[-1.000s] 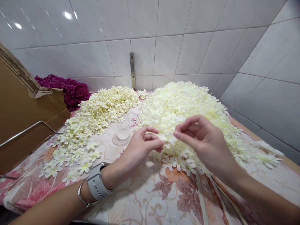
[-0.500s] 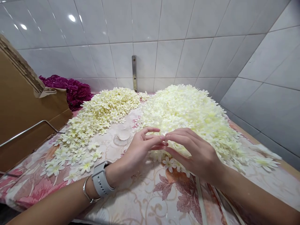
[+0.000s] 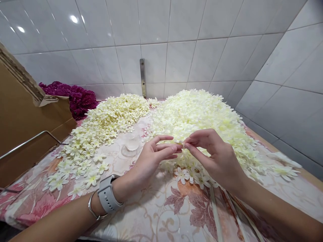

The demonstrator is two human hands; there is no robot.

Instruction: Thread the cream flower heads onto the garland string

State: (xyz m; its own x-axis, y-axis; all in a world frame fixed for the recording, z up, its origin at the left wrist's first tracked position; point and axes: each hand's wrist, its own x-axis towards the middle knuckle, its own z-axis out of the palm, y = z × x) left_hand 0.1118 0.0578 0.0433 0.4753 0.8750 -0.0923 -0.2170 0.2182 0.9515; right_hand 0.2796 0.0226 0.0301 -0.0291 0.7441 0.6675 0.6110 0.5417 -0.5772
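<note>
My left hand (image 3: 152, 158) and my right hand (image 3: 218, 156) meet fingertip to fingertip just above the near edge of the big heap of cream fabric flowers (image 3: 202, 114). Each hand is closed in a pinch on a tiny pale piece (image 3: 181, 144) between them, too small to name. My left wrist carries a grey watch (image 3: 108, 195) and a thin bangle. A second, flatter spread of cream flowers (image 3: 106, 124) lies left of my left hand.
A floral tablecloth (image 3: 161, 215) covers the table. A small clear dish (image 3: 131, 145) sits between the two flower heaps. At the left stands a cardboard box (image 3: 22, 117) with a metal rod, and magenta flowers (image 3: 75, 95) lie behind it. Tiled walls close off the back and right.
A second ago both hands held a white flower up between them. They dropped to the heap and have risen a little, now pinching only a tiny piece.
</note>
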